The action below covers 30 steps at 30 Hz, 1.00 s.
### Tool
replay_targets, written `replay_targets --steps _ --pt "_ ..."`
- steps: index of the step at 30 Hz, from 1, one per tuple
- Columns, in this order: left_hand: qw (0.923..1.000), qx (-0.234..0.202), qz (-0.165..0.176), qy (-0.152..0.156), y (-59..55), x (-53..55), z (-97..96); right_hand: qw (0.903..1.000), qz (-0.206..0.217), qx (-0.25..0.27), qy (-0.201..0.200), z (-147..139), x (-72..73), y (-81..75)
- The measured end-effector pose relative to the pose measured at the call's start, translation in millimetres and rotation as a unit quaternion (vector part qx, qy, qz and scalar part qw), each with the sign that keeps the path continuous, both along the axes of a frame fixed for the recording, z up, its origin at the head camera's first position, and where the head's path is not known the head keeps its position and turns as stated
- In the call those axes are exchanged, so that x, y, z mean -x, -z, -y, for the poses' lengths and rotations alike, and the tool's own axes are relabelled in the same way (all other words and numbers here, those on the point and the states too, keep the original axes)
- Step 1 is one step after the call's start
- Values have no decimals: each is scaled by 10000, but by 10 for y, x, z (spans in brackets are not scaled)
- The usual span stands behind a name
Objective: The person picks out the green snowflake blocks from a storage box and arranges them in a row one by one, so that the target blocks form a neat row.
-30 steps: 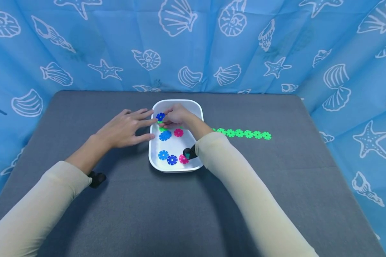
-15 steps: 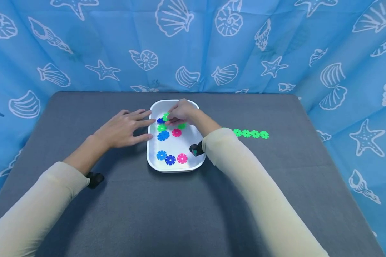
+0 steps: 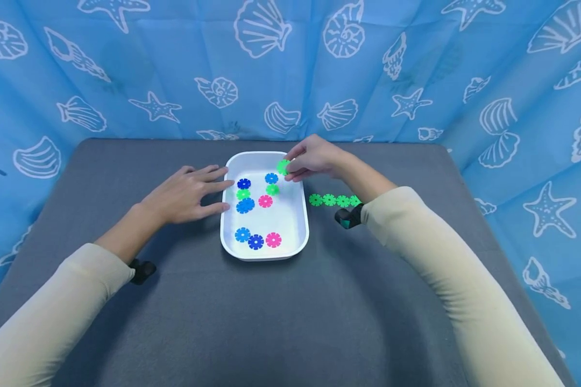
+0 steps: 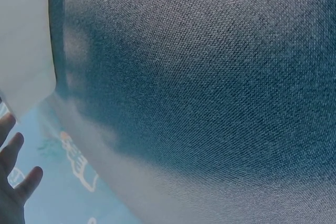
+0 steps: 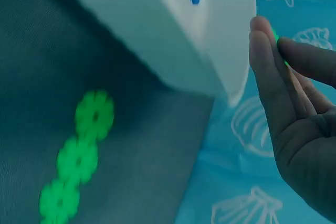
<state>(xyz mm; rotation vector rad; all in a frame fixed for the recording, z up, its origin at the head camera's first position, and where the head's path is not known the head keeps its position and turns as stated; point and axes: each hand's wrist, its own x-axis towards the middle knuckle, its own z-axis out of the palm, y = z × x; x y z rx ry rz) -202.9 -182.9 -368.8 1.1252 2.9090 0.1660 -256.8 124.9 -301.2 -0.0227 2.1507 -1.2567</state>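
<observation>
My right hand (image 3: 314, 157) pinches a green notched plastic disc (image 3: 283, 167) between thumb and fingers, above the far right rim of the white tray (image 3: 226, 228). In the right wrist view only a sliver of that disc shows between the fingertips (image 5: 261, 45). My left hand (image 3: 189, 194) spreads its straight fingers at the tray's left rim and holds nothing. Inside the tray lie flower-shaped discs: a dark blue disc (image 3: 255, 242), a pink disc (image 3: 273, 239), a light blue disc (image 3: 271, 178), a green disc (image 3: 272, 189) and several others.
To the right of the tray a row of green discs (image 3: 329, 200) lies on the grey tablecloth (image 3: 252, 322), partly hidden by the right forearm. A blue curtain (image 3: 174, 54) with white shell prints hangs behind the table.
My right hand has lifted a green disc out from among the others and carried it right, to over the tray's rim. The left hand has stayed in place.
</observation>
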Motion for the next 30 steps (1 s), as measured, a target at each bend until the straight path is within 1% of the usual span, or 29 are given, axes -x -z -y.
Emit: replay_targets --steps 5,8,10,12,17,19,24,30 --pt "10000 -21 -25 32 0 -5 12 9998 -146 -125 -92 -376 -71 -75" --pt "10000 8 -28 36 0 -9 11 9995 -224 -210 -123 -643 -125 -88" --pt "10000 35 -22 21 0 -10 12 9992 -300 -246 -79 -829 -163 -76" --pt "10000 46 -20 14 -4 -12 10 9989 -375 -282 46 -1010 -212 -48" --pt "10000 61 -7 1 -10 -8 -5 9965 -411 -291 665 -1437 -339 84" --pt "10000 88 7 -9 -9 -7 -10 9950 -404 -311 854 -1597 -385 149" --pt "9999 114 27 -19 -3 -9 -16 9924 -490 -472 1028 -1986 -518 315" --pt "10000 64 -18 -8 -6 -10 -9 9882 -575 -434 1352 -2354 -625 523"
